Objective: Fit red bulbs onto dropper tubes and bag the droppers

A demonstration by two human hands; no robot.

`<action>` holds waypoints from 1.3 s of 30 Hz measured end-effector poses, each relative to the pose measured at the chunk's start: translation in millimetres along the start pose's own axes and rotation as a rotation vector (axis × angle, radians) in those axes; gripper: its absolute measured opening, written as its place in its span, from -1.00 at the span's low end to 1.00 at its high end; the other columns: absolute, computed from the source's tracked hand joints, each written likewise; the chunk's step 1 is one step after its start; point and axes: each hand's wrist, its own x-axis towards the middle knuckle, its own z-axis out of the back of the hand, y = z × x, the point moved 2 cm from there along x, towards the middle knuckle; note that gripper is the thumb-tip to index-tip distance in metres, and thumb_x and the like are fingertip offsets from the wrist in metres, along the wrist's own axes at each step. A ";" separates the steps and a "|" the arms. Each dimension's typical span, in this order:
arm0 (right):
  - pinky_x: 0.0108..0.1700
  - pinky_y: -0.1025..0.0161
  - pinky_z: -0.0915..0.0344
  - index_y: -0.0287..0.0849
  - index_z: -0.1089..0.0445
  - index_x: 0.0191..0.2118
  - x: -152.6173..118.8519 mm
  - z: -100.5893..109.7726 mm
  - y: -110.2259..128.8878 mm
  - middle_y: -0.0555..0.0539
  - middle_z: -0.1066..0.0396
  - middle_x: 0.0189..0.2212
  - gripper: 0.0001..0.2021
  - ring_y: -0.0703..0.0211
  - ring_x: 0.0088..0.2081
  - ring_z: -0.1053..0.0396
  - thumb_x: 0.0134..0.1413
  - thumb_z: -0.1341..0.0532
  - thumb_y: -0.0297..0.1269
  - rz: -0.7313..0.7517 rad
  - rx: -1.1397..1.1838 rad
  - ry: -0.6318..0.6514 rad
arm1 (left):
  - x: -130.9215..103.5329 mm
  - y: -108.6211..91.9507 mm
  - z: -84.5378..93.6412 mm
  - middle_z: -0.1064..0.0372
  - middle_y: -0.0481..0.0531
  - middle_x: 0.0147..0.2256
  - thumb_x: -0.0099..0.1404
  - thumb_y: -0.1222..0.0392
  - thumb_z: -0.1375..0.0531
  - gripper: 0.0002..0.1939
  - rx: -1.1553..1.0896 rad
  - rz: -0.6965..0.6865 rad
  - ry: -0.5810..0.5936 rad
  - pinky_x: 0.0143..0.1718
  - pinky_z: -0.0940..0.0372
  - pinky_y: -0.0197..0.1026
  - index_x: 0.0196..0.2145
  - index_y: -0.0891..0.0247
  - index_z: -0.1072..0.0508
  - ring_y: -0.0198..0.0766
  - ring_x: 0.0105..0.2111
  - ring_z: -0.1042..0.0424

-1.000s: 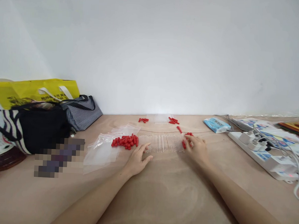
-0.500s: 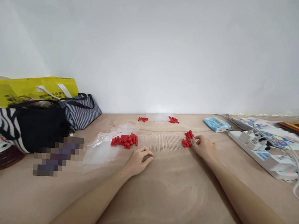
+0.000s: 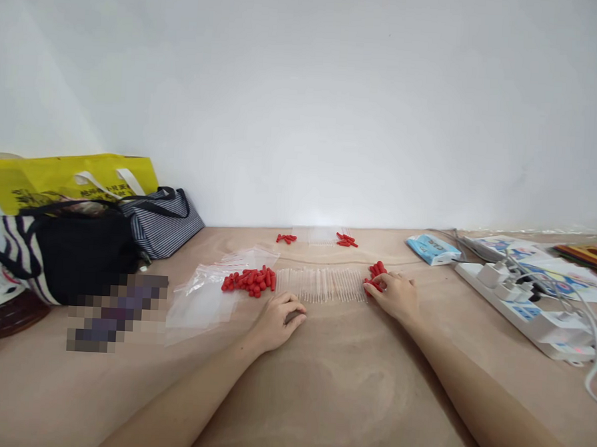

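Head view: my right hand [image 3: 396, 295] is at the small heap of red, rounded, stubby pieces [image 3: 377, 269] at the right end of the row, thumb and fingertips touching it; can't tell if they pinch one. My left hand [image 3: 276, 321] rests on the brown wood-look worktop [image 3: 330, 392], fingers loosely curled, thumb apart, no object visible in it. Row of thin, clear sticks or tubes [image 3: 325, 285] lies side by side just beyond it. Bigger heap of red rounded pieces [image 3: 250, 281] at the row's left end, near clear, flat plastic bags [image 3: 201, 310].
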 end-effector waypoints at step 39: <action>-0.14 -0.05 0.01 -0.26 -0.43 -0.42 14.1 -25.3 110.2 -0.27 -0.44 -0.38 -0.73 -0.07 -0.29 -0.37 -0.04 -0.05 -0.22 -0.078 -0.051 0.283 | 3.1 -2.0 -1.7 -0.37 0.00 -0.42 0.12 0.28 -0.11 -0.87 -0.103 0.158 -0.066 -0.40 -0.23 -0.28 -0.44 0.25 -0.47 -0.30 -0.44 -0.34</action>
